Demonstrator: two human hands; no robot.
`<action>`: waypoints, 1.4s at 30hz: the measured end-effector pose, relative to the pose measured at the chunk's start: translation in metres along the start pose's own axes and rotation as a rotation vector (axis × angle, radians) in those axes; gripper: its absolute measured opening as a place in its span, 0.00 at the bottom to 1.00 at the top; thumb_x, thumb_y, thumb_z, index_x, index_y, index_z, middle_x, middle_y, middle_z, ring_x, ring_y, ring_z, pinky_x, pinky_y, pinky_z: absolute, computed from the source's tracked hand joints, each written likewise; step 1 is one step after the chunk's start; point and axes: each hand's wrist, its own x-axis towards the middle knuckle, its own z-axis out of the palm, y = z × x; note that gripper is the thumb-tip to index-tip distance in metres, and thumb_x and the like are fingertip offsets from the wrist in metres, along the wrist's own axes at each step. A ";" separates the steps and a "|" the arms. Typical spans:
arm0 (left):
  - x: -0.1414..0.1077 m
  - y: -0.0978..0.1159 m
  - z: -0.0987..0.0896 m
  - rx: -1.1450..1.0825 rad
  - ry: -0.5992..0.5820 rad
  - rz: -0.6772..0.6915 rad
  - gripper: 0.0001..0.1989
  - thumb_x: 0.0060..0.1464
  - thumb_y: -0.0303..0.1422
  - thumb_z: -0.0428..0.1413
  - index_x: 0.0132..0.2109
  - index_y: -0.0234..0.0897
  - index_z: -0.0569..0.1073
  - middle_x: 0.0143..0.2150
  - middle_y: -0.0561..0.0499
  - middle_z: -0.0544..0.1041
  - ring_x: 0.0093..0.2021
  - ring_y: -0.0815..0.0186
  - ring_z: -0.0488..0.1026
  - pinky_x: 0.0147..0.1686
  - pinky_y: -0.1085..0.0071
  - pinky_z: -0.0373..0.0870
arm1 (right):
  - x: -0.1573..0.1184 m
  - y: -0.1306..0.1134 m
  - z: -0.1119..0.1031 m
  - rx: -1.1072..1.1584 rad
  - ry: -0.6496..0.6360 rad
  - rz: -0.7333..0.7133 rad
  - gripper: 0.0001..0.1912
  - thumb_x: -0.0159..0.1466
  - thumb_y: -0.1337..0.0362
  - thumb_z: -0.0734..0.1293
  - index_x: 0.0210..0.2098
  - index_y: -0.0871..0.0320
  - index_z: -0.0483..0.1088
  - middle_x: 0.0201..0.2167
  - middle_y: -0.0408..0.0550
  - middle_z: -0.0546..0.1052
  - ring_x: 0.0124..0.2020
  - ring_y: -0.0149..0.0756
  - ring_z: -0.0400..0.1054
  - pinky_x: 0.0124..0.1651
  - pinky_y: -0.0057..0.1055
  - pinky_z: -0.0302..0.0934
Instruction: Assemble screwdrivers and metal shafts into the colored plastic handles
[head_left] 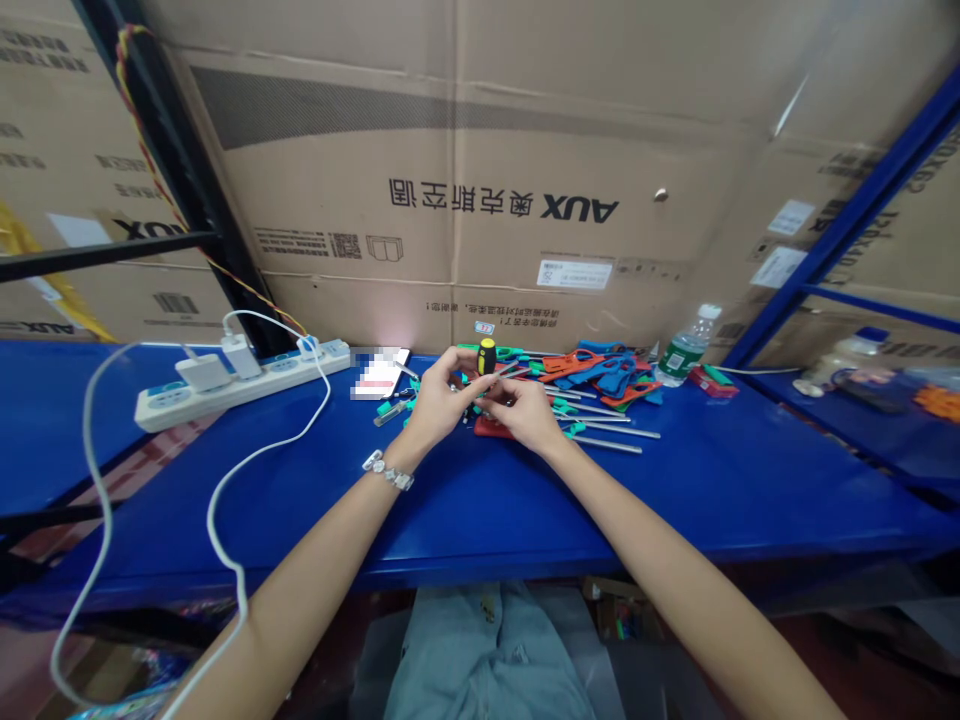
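Note:
A screwdriver with a black-and-yellow handle [487, 356] stands upright between my two hands, its lower part hidden by fingers. My left hand [441, 398], with a bracelet [388, 470] at the wrist, is closed around it with thumb and index finger. Close beside it, my right hand [525, 412] is closed in a pinch; what its fingertips hold is too small to make out. Under and behind the hands lies a pile of metal rods [611, 442] with green ends. A red handle [495, 430] shows just below the right hand.
Orange handles [566, 368] and blue handles [600, 378] are heaped behind right, near a water bottle [684, 348] and a small red box [711, 381]. A phone [382, 373] and a power strip [244, 385] with white cables lie left. A cardboard box [450, 120] backs the blue table [712, 480].

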 end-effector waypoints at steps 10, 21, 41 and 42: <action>0.001 -0.001 -0.001 -0.053 -0.093 -0.021 0.19 0.62 0.40 0.57 0.56 0.36 0.75 0.49 0.44 0.82 0.50 0.58 0.78 0.45 0.65 0.73 | -0.001 -0.006 -0.005 -0.063 -0.101 -0.007 0.09 0.63 0.60 0.68 0.31 0.59 0.77 0.28 0.49 0.81 0.28 0.38 0.74 0.35 0.33 0.65; 0.001 0.005 0.000 0.015 0.005 -0.010 0.15 0.57 0.39 0.63 0.48 0.37 0.75 0.43 0.46 0.82 0.42 0.63 0.78 0.36 0.70 0.69 | -0.001 -0.001 -0.001 0.019 -0.010 0.041 0.14 0.60 0.54 0.72 0.27 0.58 0.75 0.22 0.47 0.78 0.24 0.37 0.70 0.30 0.32 0.62; -0.006 -0.017 -0.025 0.486 -0.548 0.091 0.04 0.58 0.31 0.59 0.37 0.41 0.80 0.38 0.48 0.82 0.42 0.59 0.77 0.45 0.65 0.69 | 0.000 0.008 0.003 0.352 0.040 0.198 0.22 0.62 0.43 0.67 0.34 0.52 0.57 0.24 0.39 0.76 0.15 0.31 0.70 0.15 0.26 0.62; -0.006 -0.018 -0.025 0.507 -0.570 0.100 0.04 0.59 0.31 0.59 0.37 0.40 0.80 0.39 0.48 0.82 0.43 0.59 0.77 0.46 0.64 0.69 | 0.000 0.011 0.005 0.372 0.042 0.210 0.22 0.62 0.43 0.67 0.34 0.52 0.56 0.24 0.39 0.76 0.14 0.31 0.69 0.14 0.25 0.61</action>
